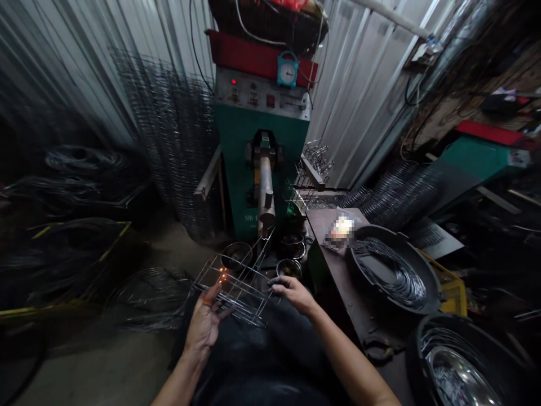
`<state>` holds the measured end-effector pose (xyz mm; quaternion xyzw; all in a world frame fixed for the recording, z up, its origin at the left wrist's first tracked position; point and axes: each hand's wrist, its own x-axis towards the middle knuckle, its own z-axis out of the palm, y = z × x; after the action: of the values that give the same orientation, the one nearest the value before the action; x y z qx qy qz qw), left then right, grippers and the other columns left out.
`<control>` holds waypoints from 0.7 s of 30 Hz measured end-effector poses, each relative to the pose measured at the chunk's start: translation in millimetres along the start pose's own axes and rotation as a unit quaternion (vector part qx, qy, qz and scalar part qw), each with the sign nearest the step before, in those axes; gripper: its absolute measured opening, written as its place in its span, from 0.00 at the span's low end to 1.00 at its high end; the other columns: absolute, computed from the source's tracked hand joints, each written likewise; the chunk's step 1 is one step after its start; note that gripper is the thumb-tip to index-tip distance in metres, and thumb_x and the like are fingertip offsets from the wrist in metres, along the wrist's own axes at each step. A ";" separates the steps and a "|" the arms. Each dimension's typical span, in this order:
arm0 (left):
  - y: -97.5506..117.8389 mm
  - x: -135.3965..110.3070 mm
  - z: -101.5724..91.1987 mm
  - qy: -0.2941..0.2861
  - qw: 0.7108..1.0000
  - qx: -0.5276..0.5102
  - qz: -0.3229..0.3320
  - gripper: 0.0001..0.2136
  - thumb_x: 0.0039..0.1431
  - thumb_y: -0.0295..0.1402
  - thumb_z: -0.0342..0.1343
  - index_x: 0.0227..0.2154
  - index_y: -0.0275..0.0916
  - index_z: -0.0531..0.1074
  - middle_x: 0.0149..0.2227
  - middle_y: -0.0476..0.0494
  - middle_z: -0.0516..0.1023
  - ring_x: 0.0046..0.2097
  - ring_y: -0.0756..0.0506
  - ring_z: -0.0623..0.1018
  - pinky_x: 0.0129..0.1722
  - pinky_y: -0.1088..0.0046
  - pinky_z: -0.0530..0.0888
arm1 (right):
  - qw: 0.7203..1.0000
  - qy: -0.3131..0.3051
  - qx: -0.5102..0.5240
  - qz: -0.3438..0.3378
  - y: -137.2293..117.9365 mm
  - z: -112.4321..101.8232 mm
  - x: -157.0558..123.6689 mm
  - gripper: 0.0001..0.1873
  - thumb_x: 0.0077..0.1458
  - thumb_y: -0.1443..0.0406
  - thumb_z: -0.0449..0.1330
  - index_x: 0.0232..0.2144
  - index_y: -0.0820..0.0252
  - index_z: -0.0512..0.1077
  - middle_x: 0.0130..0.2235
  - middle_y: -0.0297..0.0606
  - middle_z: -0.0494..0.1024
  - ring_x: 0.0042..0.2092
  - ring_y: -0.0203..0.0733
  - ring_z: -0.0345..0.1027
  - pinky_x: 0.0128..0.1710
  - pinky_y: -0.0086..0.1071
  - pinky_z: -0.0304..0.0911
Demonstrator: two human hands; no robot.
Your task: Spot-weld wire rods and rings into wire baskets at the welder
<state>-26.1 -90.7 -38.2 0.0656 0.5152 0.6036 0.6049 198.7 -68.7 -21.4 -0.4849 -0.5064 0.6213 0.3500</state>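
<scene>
A wire rack frame [236, 282] lies tilted in front of a green spot-welding machine [262, 141], its far end under the machine's vertical electrode [266, 197]. Small orange sparks glow on the wire near the left side. My left hand [205, 321] supports the frame's near left edge from below, fingers curled on the wires. On the frame's right edge, my right hand [293, 293] grips the wire with closed fingers.
Stacks of wire mesh panels [177, 141] lean on the corrugated wall at left. A dark bench [338, 270] at right carries a black tub of wire rings [393, 270]. Another tub [460, 366] sits at lower right. Small metal bowls [236, 254] stand below the machine.
</scene>
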 end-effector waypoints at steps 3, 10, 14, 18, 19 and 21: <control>1.2 1.8 1.5 0.003 1.000 -0.001 -0.009 0.07 0.45 0.33 0.57 0.31 0.42 0.71 0.31 0.49 0.70 0.32 0.48 0.72 0.32 0.61 0.75 | 0.999 0.014 -0.030 -0.029 2.6 3.8 2.3 0.19 0.43 0.52 0.62 0.32 0.60 0.74 0.28 0.32 0.74 0.30 0.34 0.64 0.36 0.30 0.59; 7.3 7.7 3.5 0.014 1.000 -0.008 -0.024 0.08 0.47 0.31 0.54 0.32 0.42 0.71 0.30 0.49 0.69 0.31 0.49 0.71 0.31 0.62 0.75 | 0.997 0.027 -0.044 -0.066 9.0 9.4 14.9 0.21 0.45 0.49 0.59 0.33 0.60 0.75 0.28 0.34 0.74 0.29 0.35 0.63 0.34 0.29 0.59; 5.0 7.7 1.9 0.011 1.000 -0.006 -0.003 0.08 0.44 0.31 0.55 0.31 0.41 0.71 0.33 0.48 0.71 0.31 0.49 0.71 0.30 0.65 0.74 | 0.996 0.032 -0.046 -0.076 6.4 14.2 6.0 0.18 0.49 0.51 0.56 0.32 0.58 0.74 0.27 0.33 0.72 0.29 0.35 0.63 0.33 0.28 0.60; -3.2 -9.0 -6.9 -0.017 0.999 0.018 0.024 0.13 0.38 0.35 0.61 0.31 0.40 0.70 0.36 0.46 0.72 0.34 0.46 0.72 0.28 0.67 0.72 | 0.991 0.041 -0.101 -0.082 2.9 12.2 -19.5 0.17 0.51 0.52 0.55 0.31 0.59 0.75 0.29 0.35 0.74 0.33 0.39 0.66 0.37 0.30 0.62; -4.1 -17.7 -9.5 -0.027 0.999 0.021 0.031 0.15 0.36 0.37 0.62 0.31 0.40 0.70 0.37 0.45 0.72 0.37 0.44 0.72 0.29 0.67 0.72 | 0.989 0.037 -0.121 -0.078 4.0 10.6 -28.3 0.18 0.51 0.52 0.55 0.32 0.59 0.75 0.30 0.37 0.75 0.35 0.40 0.67 0.39 0.31 0.62; -2.2 -39.5 -13.3 -0.046 0.997 0.032 0.045 0.18 0.34 0.39 0.63 0.32 0.39 0.70 0.39 0.42 0.72 0.43 0.41 0.71 0.31 0.67 0.71 | 0.984 0.024 -0.161 -0.068 9.7 6.0 -47.0 0.18 0.50 0.52 0.56 0.34 0.59 0.76 0.35 0.40 0.77 0.40 0.44 0.69 0.44 0.35 0.63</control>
<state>-23.7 -130.0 -24.4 0.1354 0.5025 0.6097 0.5978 206.9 -116.3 -19.1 -0.5137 -0.6231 0.4949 0.3209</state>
